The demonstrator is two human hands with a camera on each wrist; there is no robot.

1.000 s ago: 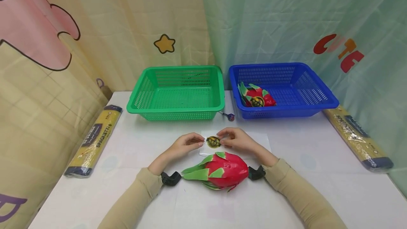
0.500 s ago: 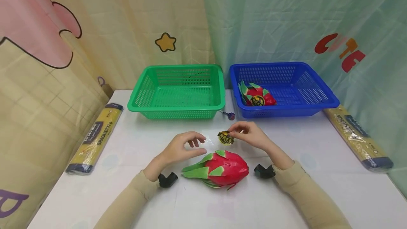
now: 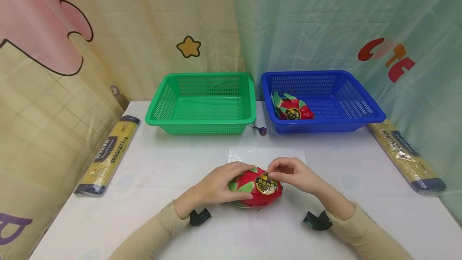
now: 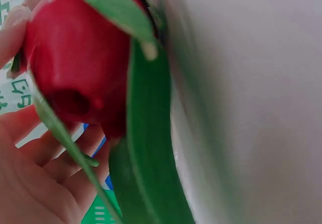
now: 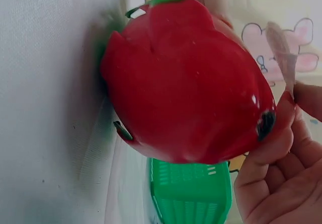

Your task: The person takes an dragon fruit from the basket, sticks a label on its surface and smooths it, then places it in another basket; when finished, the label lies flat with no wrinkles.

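A red dragon fruit [image 3: 259, 201] with green leaf tips lies on the table in the head view. My left hand [image 3: 216, 183] grips its leafy end, fingers over the far side and thumb along the near side. Between thumb and index finger, my right hand [image 3: 301, 176] pinches the edge of a round black-and-gold sticker [image 3: 266, 184] at the top of the fruit. From the right wrist view, the sticker [image 5: 286, 60] stands up edge-on from the fingertips, beside the fruit [image 5: 186, 83]. The left wrist view has the fruit's leaves [image 4: 151, 128] in front of the palm.
A white sheet [image 3: 265, 155] lies just behind the fruit. At the back stand a green basket [image 3: 200, 129] and a blue basket [image 3: 328, 126], with a stickered dragon fruit [image 3: 288, 105] in the blue one. A lollipop [image 3: 262, 131] lies between them. Spaghetti packs [image 3: 108, 155] flank both sides.
My right hand has brought the sticker from the white sheet toward me and onto the fruit's upper right. My left hand has left the sheet's side and taken hold of the dragon fruit.
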